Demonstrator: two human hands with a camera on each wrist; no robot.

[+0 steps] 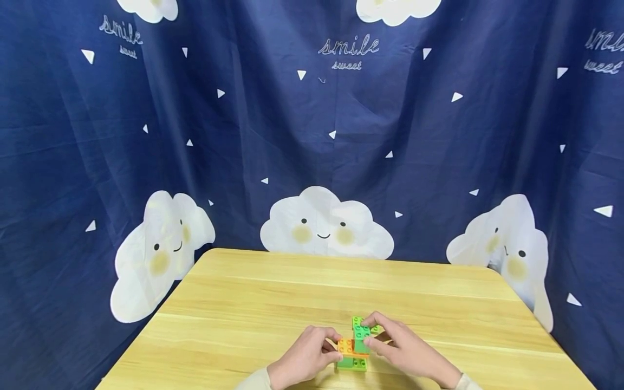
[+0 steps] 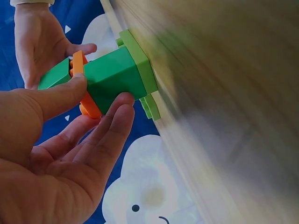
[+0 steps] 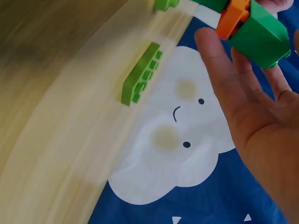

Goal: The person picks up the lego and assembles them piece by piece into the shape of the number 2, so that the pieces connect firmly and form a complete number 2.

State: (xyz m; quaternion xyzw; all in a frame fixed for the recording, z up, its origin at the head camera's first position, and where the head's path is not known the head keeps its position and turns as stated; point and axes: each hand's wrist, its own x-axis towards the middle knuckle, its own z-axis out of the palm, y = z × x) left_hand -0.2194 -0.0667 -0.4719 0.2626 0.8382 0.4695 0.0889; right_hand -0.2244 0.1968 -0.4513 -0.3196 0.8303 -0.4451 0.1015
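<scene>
A small stack of toy building blocks stands on the table. Its light green base plate (image 2: 140, 60) carries a green brick (image 2: 117, 74), topped by an orange plate (image 1: 345, 346). A second green brick (image 1: 362, 333) sits on the orange plate's right part. My left hand (image 1: 311, 353) pinches the orange plate from the left, thumb on the near side. From the right, my right hand (image 1: 404, 346) holds the upper green brick between thumb and index finger; its fingers partly hide the brick.
Behind the stack, a separate light green plate (image 3: 140, 74) lies on the wooden table (image 1: 273, 292), partly hidden in the head view. A dark blue curtain (image 1: 283, 130) with white clouds hangs along the table's far edge and sides.
</scene>
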